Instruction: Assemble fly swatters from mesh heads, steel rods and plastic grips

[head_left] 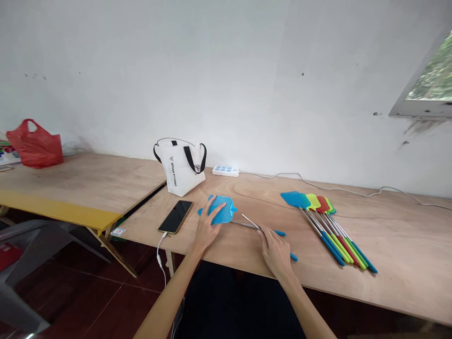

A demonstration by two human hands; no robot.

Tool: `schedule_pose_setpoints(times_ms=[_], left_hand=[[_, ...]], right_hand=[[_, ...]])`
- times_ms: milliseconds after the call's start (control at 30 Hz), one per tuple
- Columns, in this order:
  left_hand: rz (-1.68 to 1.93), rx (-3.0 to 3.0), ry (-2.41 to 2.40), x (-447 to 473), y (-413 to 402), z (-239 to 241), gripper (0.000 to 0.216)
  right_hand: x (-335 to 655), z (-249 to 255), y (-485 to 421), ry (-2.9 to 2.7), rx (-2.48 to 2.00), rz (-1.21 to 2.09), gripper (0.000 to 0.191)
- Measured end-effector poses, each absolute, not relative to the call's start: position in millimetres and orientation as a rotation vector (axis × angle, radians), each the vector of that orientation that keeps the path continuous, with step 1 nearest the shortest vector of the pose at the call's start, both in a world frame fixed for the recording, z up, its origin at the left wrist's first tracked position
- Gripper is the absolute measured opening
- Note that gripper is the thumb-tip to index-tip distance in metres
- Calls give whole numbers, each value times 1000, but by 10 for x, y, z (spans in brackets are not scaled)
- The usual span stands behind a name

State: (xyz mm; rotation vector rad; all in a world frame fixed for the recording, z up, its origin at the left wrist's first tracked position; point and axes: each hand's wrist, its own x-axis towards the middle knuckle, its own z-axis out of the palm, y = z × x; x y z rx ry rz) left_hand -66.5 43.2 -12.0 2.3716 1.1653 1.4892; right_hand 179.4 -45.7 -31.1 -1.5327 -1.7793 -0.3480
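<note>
A blue mesh fly swatter head (223, 215) is in my left hand (208, 226), its fingers spread across the mesh and its short neck pointing right. More blue shows at the head's left side; I cannot tell whether it is a second head. My right hand (275, 247) is closed around a thin metal rod (250, 220), whose bare tip points up and left toward the blue neck. The blue handle (294, 256) of that rod sticks out past the palm. Another metal rod (240, 223) lies under the right hand, with a blue handle (280, 233) beyond the fingers.
Several fly swatters (334, 230) in blue, yellow, red and green lie fanned on the right of the table. A phone (175, 216) on a charging cable, a white bag (181, 172) and a power strip (226, 171) are left and behind. A red bag (38, 146) stands on the adjoining table.
</note>
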Motion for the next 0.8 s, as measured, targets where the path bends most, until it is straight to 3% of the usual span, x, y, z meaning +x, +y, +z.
schedule_pose_setpoints(times_ms=[167, 800], left_hand=[[1406, 2419, 1107, -669, 430, -141, 63], [1357, 2472, 1019, -720, 429, -129, 55]], right_hand=[[1790, -308, -471, -1770, -1544, -337, 42], [1812, -241, -481, -1876, -1530, -209, 42]])
